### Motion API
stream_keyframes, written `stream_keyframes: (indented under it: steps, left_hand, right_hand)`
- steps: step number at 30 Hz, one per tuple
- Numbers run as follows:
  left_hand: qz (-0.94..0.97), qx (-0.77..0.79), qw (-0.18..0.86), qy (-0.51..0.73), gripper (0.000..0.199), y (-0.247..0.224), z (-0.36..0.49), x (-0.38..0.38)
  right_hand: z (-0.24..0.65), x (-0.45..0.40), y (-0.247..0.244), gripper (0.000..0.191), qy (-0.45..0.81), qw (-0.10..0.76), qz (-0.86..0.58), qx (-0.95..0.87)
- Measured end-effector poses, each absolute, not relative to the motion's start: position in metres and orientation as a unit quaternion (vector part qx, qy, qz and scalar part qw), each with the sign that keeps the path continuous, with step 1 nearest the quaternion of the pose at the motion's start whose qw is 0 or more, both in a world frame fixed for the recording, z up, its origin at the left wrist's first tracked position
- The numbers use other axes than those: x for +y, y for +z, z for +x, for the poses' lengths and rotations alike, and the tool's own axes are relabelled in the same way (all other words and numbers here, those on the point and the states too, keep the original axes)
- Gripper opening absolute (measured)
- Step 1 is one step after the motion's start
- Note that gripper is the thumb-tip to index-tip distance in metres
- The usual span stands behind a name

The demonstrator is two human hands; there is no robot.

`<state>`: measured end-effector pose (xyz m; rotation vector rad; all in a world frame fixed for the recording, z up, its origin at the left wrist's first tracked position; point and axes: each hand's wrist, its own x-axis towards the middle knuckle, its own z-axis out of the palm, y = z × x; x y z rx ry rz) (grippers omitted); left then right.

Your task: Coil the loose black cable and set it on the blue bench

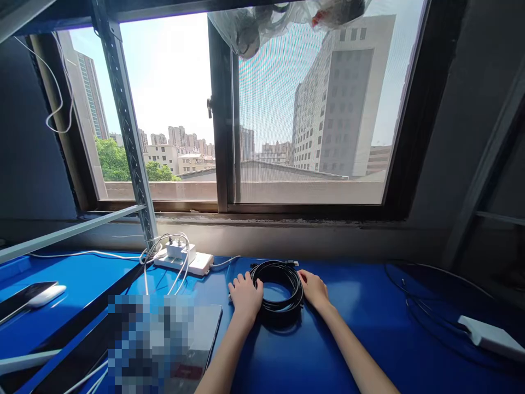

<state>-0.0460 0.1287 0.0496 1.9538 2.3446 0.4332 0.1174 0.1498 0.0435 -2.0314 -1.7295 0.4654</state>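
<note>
A coil of black cable (283,312), bound into a thick ring, lies on the blue tabletop in front of me. A connector with a metal tip (292,263) sticks out at the coil's upper right. At the coil's left side is my left hand (246,295), palm down, its fingers spread on the table and its thumb against the ring. My right hand (314,287) is at the right edge of the coil, with curled fingers closed on the cable's outer side near the connector. Its fingertips are partly hidden.
A white power strip (200,264) with plugged-in adapters and white cords stands back left. Left of my forearm lies a flat glossy panel (209,328), partly pixelated. A white device (492,336) with dark cables is at far right. A metal shelf post (131,131) rises before the window.
</note>
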Motion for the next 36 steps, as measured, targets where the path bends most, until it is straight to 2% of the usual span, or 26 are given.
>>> stream_keyframes:
  steps: [36]
  left_hand:
    - [0.641, 0.756, 0.024, 0.13, 0.04, 0.0506, -0.0449, 0.1288]
  right_hand:
    - [0.1205, 0.1536, 0.0382, 0.024, 0.166, 0.222, -0.727, -0.628]
